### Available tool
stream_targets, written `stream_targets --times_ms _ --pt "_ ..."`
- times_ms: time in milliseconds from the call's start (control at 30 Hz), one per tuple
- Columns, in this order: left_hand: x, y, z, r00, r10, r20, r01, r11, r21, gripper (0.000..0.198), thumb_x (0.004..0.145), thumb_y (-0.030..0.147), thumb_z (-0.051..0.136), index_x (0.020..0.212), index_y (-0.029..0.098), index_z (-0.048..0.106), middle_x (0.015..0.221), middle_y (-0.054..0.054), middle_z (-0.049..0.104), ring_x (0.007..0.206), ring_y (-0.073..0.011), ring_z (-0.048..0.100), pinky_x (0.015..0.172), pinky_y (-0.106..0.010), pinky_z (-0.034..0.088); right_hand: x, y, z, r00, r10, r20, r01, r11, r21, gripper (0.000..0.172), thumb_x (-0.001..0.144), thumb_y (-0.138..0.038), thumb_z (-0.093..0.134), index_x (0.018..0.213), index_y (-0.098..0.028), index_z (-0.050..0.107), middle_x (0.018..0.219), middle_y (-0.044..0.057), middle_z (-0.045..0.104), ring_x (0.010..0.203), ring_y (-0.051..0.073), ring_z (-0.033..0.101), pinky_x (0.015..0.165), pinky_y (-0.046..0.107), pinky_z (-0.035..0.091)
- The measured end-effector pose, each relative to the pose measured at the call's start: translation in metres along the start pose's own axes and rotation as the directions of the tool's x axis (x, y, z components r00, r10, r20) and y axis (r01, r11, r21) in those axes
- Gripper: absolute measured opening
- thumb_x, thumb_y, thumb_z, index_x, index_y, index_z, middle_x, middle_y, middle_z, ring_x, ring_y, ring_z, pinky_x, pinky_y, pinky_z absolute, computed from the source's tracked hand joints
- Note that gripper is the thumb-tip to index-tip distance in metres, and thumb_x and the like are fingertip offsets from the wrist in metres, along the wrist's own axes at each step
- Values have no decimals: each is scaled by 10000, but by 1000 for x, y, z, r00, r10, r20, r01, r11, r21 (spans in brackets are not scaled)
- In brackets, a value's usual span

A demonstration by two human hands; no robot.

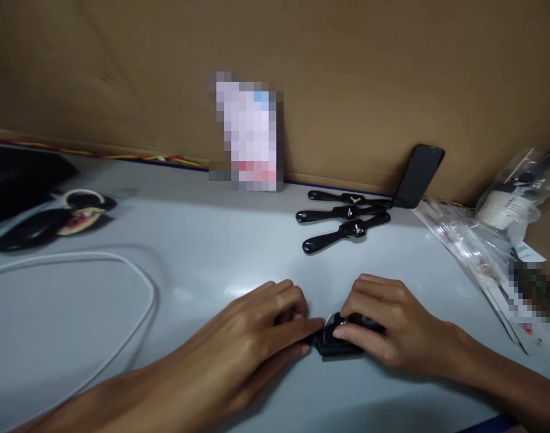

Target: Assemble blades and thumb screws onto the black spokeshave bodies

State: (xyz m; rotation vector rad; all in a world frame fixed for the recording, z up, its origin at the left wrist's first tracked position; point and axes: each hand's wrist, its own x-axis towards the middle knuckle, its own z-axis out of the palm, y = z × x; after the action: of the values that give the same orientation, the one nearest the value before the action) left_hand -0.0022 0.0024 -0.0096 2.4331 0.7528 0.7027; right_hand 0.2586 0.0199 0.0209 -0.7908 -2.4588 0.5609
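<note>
A black spokeshave (342, 350) lies low on the grey table in front of me. Its left handle is gripped by my left hand (268, 328), whose fingers are closed and mostly cover it. My right hand (390, 322) pinches a shiny black piece at the tool's middle between thumb and fingers, and hides the right handle. A pale, bright edge shows beside that piece. Beyond my hands, more black spokeshaves lie side by side: a near one (322, 242), a middle one (315, 215) and a far one (324, 195), each with a silvery screw at its centre.
A dark phone (419, 175) leans on the cardboard wall (347, 72), near a blurred-out card (252, 135). Plastic packets (464, 246) and a bagged white roll (505, 207) are at right. At left are a white cable (139, 270) and a black mouse-like object (33, 230).
</note>
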Motion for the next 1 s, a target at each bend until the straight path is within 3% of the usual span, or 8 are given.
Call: stream_targets --times_ms 167,333,433,600,667,800,900,1000 --pt "2 2 -3 1000 -2 18 2 1000 11 251 1115 150 439 1184 241 663 979 -32 617 828 -199 564 707 -298 420 -2 4 -8 997 -77 32 75 996 51 251 1075 -335 634 1144 -117 737 918 80 716 837 184 646 744 298 520" --pt "6 4 -7 1000 18 25 -18 999 28 240 1115 155 442 1179 226 662 953 -31 620 805 -197 571 696 -300 423 -1 2 -3 999 -47 -19 46 998 -38 411 1107 -414 573 845 -125 705 759 43 644 706 156 567 641 284 435" --pt "6 4 -7 999 25 27 -26 999 23 240 1110 142 440 1144 221 664 952 -30 624 810 -193 579 693 -294 431 1 -1 2 999 -36 7 37 993 -113 495 1133 -432 503 753 -152 652 689 19 589 663 154 513 612 296 376" --pt "7 5 -9 999 20 30 -21 999 26 263 1099 119 444 1139 218 684 964 -38 635 817 -191 587 692 -289 447 -1 -6 -3 995 95 35 -94 995 -39 364 1096 -450 588 895 -155 663 771 18 644 696 149 567 651 275 411" --pt "7 5 -9 999 11 35 -12 999 30 262 1098 125 451 1157 217 689 966 -44 638 820 -197 589 691 -294 451 -4 -9 -4 986 163 15 -161 982 -100 377 1031 -496 682 862 -162 633 752 7 625 661 147 539 621 278 385" --pt "7 5 -8 1000 20 10 -20 1000 24 242 1094 126 464 1144 218 681 952 -39 644 805 -194 591 681 -294 446 -7 -13 0 990 142 -11 -141 962 -235 417 1042 -443 656 727 -187 561 663 -12 565 614 147 482 591 299 320" --pt "6 5 -8 1000 28 -5 -28 999 27 231 1083 116 479 1128 214 683 933 -36 644 783 -186 588 664 -285 439 -7 -17 5 991 134 -17 -135 962 -238 343 1061 -309 579 742 -184 577 663 -8 580 601 144 493 586 301 327" --pt "7 5 -8 1000 24 3 -24 999 26 226 1078 108 481 1093 212 681 923 -35 638 777 -183 584 659 -279 437 -7 -18 6 984 172 -37 -175 939 -296 312 1027 -334 618 755 -183 594 664 0 597 595 153 502 583 310 323"
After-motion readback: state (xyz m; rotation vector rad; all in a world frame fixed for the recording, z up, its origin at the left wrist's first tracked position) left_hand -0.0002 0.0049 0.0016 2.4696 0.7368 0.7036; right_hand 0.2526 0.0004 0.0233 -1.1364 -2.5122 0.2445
